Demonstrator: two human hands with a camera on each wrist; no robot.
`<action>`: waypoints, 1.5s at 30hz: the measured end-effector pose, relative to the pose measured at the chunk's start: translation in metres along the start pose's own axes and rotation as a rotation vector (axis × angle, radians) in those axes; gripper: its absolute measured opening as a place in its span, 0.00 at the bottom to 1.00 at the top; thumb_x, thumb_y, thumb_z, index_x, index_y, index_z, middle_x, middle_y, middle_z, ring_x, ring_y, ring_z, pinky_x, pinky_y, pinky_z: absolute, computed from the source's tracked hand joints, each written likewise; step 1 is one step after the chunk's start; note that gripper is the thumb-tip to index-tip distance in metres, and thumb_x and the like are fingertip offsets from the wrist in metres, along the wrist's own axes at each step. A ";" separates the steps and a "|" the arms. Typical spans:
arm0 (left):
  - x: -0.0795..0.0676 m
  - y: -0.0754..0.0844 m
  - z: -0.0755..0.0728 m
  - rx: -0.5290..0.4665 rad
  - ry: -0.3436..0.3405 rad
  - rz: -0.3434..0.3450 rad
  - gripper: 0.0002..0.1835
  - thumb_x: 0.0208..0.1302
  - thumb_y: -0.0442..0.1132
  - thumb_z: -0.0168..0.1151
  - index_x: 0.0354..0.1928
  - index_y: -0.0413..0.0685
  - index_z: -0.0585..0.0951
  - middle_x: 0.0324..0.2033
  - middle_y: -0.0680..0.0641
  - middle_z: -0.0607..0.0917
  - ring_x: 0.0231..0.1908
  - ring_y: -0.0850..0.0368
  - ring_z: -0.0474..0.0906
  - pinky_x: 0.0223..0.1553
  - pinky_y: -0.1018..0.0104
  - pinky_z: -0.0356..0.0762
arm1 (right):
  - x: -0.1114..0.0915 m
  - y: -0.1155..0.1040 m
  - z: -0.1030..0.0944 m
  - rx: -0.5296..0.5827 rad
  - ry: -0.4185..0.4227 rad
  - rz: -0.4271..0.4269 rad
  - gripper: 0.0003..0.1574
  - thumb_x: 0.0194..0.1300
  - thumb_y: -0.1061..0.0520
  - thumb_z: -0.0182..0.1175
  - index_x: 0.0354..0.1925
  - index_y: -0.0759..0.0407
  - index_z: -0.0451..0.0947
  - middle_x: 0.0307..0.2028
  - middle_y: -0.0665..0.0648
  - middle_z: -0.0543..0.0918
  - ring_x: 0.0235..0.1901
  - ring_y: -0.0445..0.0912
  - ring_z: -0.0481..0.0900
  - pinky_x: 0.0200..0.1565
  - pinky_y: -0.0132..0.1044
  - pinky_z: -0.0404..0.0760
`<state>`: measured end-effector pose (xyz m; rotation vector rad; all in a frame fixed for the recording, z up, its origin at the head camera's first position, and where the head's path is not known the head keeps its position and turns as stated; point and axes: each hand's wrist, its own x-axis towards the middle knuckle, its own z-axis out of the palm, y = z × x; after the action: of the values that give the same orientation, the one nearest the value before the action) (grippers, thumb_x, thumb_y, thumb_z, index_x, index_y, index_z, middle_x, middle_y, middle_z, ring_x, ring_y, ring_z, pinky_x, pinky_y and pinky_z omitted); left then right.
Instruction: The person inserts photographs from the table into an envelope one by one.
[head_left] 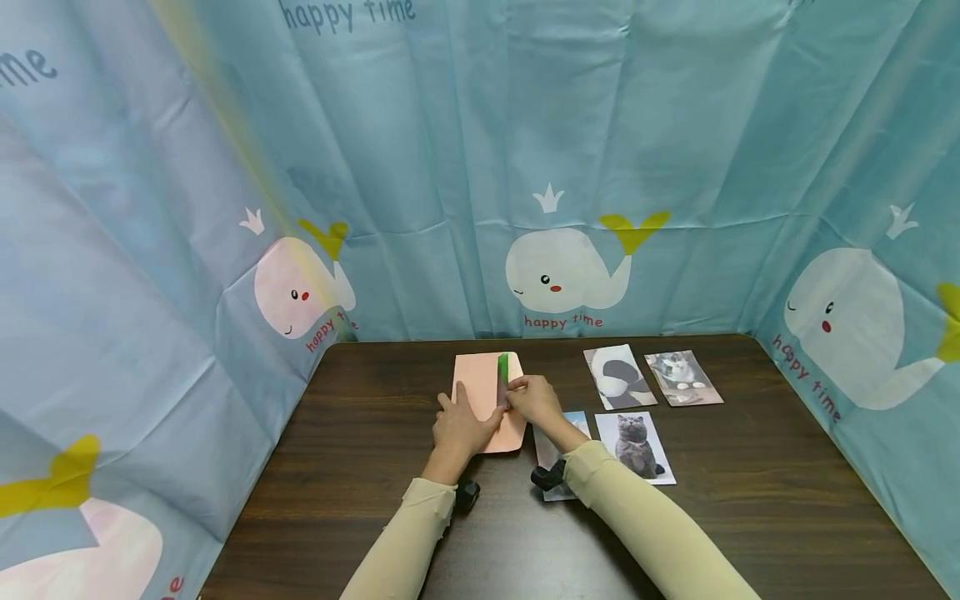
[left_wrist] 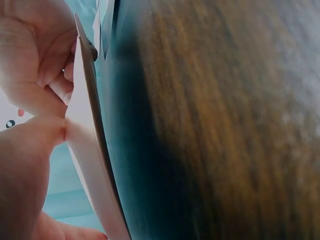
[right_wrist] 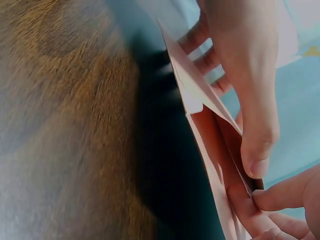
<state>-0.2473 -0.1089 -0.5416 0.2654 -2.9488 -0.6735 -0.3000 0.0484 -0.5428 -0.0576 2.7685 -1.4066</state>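
Note:
A pink envelope [head_left: 476, 387] lies toward the far side of the table, its opening along the right edge. My left hand [head_left: 463, 423] rests on its face with fingers spread, and the thumb sits at the mouth, as the right wrist view shows. A photo card [head_left: 502, 371] with a green part sticks out of the mouth; the rest of it is hidden inside. My right hand [head_left: 534, 400] pinches the card's outer edge between thumb and finger. In the right wrist view the envelope [right_wrist: 212, 175] gapes, with right fingers [right_wrist: 285, 192] at the mouth.
Right of the envelope lie several photo cards: a grey cat card [head_left: 636, 446], a grey-and-white one [head_left: 619, 377], another cat card [head_left: 684, 379], and one [head_left: 550, 450] partly under my right forearm. A blue whale-print curtain [head_left: 465, 167] surrounds the dark wooden table [head_left: 345, 467].

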 end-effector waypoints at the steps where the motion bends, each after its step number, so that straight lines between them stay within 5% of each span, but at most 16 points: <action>1: 0.000 0.000 0.000 0.002 -0.002 0.001 0.58 0.63 0.72 0.68 0.82 0.39 0.63 0.61 0.24 0.70 0.46 0.28 0.83 0.44 0.38 0.84 | 0.000 0.000 0.001 -0.012 0.001 -0.002 0.11 0.70 0.55 0.70 0.47 0.58 0.92 0.36 0.53 0.93 0.31 0.45 0.85 0.34 0.40 0.80; 10: 0.002 0.003 0.004 0.025 -0.033 0.002 0.58 0.65 0.72 0.66 0.83 0.39 0.61 0.65 0.23 0.68 0.48 0.28 0.83 0.45 0.39 0.85 | 0.002 -0.004 0.005 -0.043 0.003 -0.016 0.11 0.70 0.53 0.72 0.46 0.57 0.92 0.39 0.54 0.93 0.40 0.50 0.89 0.43 0.47 0.84; 20: 0.003 0.005 0.006 0.036 -0.040 -0.021 0.57 0.65 0.73 0.65 0.83 0.41 0.61 0.66 0.24 0.68 0.51 0.27 0.82 0.46 0.39 0.84 | -0.002 0.000 -0.005 -0.002 -0.006 -0.060 0.13 0.72 0.54 0.68 0.49 0.60 0.90 0.35 0.54 0.92 0.31 0.45 0.86 0.33 0.39 0.80; 25: 0.004 0.003 0.008 0.041 -0.042 -0.019 0.57 0.66 0.73 0.64 0.84 0.43 0.60 0.66 0.24 0.68 0.50 0.27 0.82 0.46 0.39 0.84 | -0.008 0.008 -0.021 0.016 0.025 -0.110 0.12 0.73 0.56 0.68 0.50 0.61 0.89 0.33 0.53 0.90 0.28 0.44 0.84 0.30 0.38 0.78; 31: 0.002 0.002 0.005 0.047 -0.034 -0.006 0.56 0.65 0.73 0.64 0.83 0.44 0.62 0.64 0.24 0.69 0.47 0.29 0.82 0.44 0.40 0.85 | -0.014 0.028 -0.048 -0.026 0.078 -0.156 0.11 0.74 0.55 0.68 0.49 0.59 0.89 0.36 0.55 0.90 0.36 0.50 0.87 0.38 0.48 0.84; 35: 0.000 0.001 0.003 0.045 -0.029 -0.003 0.56 0.64 0.73 0.65 0.83 0.44 0.63 0.62 0.25 0.70 0.43 0.30 0.82 0.40 0.41 0.85 | -0.018 0.045 -0.070 -0.066 0.096 -0.150 0.13 0.75 0.53 0.67 0.51 0.59 0.87 0.39 0.56 0.89 0.39 0.53 0.87 0.41 0.51 0.84; 45: 0.001 -0.002 0.001 0.038 -0.028 0.011 0.56 0.65 0.74 0.63 0.83 0.44 0.63 0.61 0.25 0.70 0.42 0.31 0.82 0.40 0.41 0.85 | -0.024 0.078 -0.123 -0.193 0.157 -0.080 0.24 0.74 0.48 0.68 0.61 0.60 0.84 0.45 0.59 0.89 0.32 0.53 0.82 0.30 0.46 0.76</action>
<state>-0.2478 -0.1107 -0.5435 0.2447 -2.9903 -0.6259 -0.2838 0.1948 -0.5324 -0.0662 3.0556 -1.2040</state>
